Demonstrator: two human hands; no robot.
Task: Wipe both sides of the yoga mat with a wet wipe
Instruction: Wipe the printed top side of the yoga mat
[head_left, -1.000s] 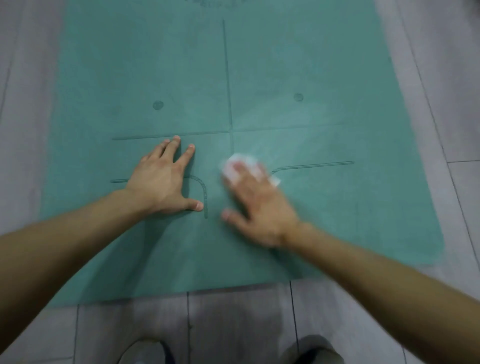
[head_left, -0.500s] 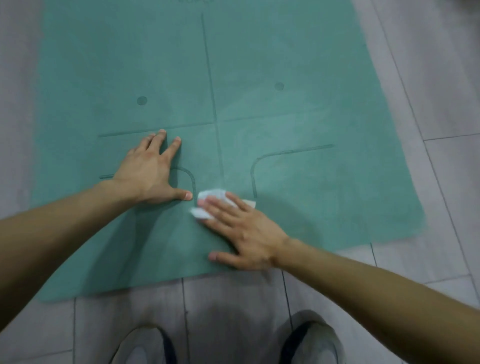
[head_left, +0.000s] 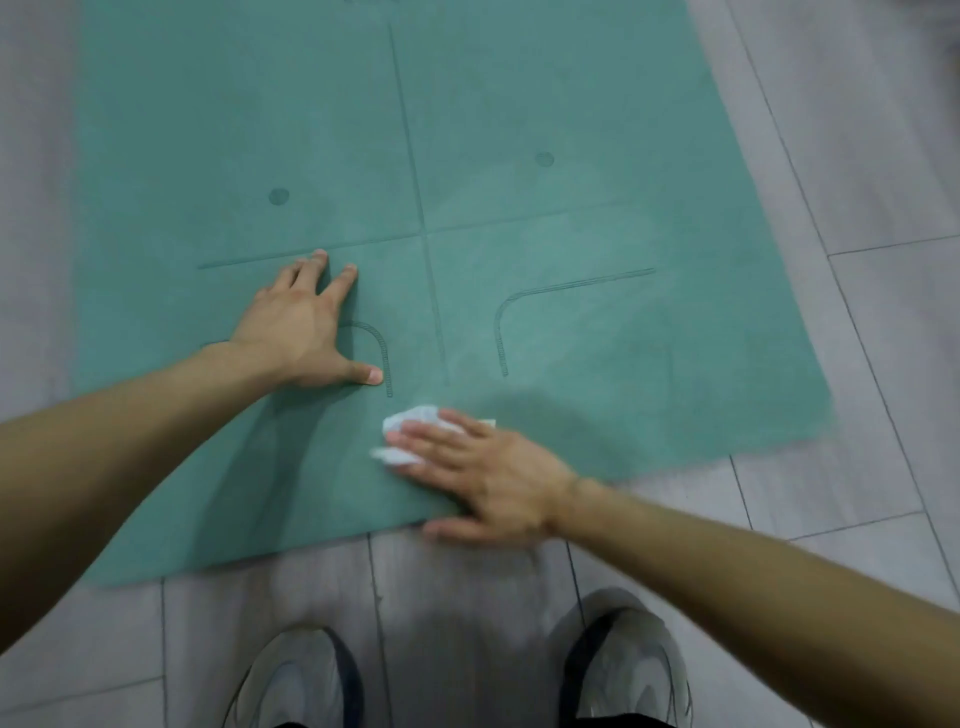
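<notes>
Yoga mat lies flat on the floor. Left hand, fingers spread, rests on it; right hand, flat, presses the wet wipe near its near edge.

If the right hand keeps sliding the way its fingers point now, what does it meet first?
The right hand, flat on the wet wipe, points left across the yoga mat. Only bare mat lies ahead near its front edge; the left hand sits farther up, probably out of that line.
</notes>
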